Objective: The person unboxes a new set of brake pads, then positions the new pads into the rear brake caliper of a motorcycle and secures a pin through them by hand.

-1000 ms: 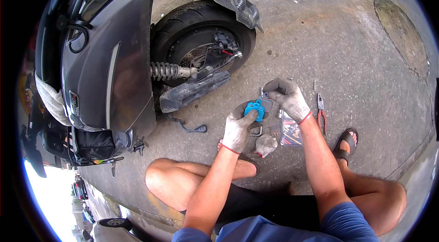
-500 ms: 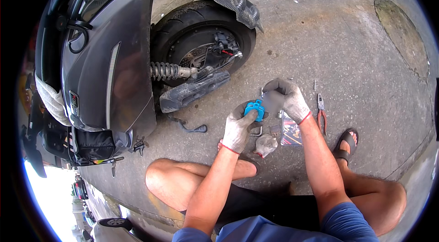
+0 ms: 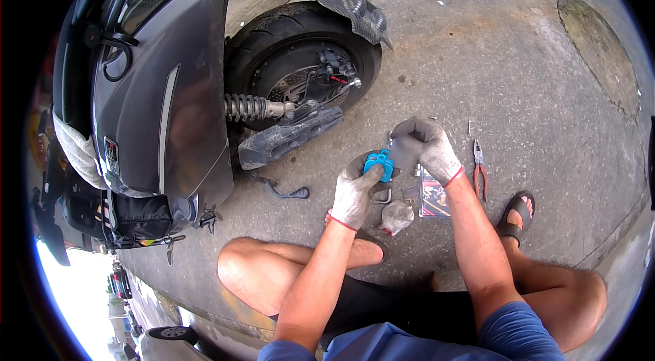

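My left hand [image 3: 355, 187], in a grey-and-white work glove, grips a pair of blue brake pads [image 3: 379, 166], thumb across the front. Just right of the pads, my gloved right hand [image 3: 428, 142] is closed in a pinch. A small metal tip shows by its fingertips, but a grey smear below hides what they hold. On the ground beneath my hands lie a hex key [image 3: 384, 197], a crumpled glove [image 3: 396, 216], a dark flat piece [image 3: 410, 192] and a printed package [image 3: 434, 196].
A dark scooter [image 3: 164, 88] fills the left side, with its rear wheel [image 3: 307, 61], brake caliper [image 3: 334, 64] and coil shock [image 3: 245, 107] ahead of me. Red-handled pliers [image 3: 481, 173] and a thin pin [image 3: 469, 126] lie to the right. My sandalled foot [image 3: 518, 218] rests nearby.
Almost nothing differs. The blue brake pads have shifted very slightly in my left hand; my right hand keeps its pinch in the same place.
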A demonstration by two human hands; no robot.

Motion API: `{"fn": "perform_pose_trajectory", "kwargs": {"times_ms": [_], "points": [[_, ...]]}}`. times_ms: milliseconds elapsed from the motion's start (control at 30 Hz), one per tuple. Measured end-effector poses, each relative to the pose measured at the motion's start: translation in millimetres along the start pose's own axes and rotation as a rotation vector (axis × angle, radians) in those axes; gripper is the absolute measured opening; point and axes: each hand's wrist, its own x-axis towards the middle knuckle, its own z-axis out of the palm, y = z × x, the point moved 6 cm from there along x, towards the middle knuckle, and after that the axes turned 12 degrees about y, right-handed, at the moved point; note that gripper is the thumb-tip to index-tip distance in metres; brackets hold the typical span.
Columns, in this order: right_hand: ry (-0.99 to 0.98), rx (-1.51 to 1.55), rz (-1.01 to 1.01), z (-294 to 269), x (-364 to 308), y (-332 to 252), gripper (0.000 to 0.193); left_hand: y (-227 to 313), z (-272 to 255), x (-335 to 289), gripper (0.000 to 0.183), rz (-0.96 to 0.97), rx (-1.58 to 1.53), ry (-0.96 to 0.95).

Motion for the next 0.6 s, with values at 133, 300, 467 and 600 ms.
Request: {"fn": "perform_pose_trajectory", "kwargs": {"times_ms": [133, 300, 467, 600], "points": [[0.005, -0.031, -0.030, 1, -2, -8, 0.013, 0, -3, 1, 0.044, 0.019, 0.009, -0.020], [0.169, 0.250, 0.154, -13, 1, 2, 0.014, -1, -5, 3, 0.045, 0.012, -0.005, -0.021], [0.183, 0.238, 0.192, -20, 1, 15, 0.016, -1, -7, 6, 0.041, 0.011, -0.039, -0.004], [0.124, 0.243, 0.168, -14, 0, 13, 0.020, 0, -7, 7, 0.037, 0.006, -0.073, -0.009]]}}
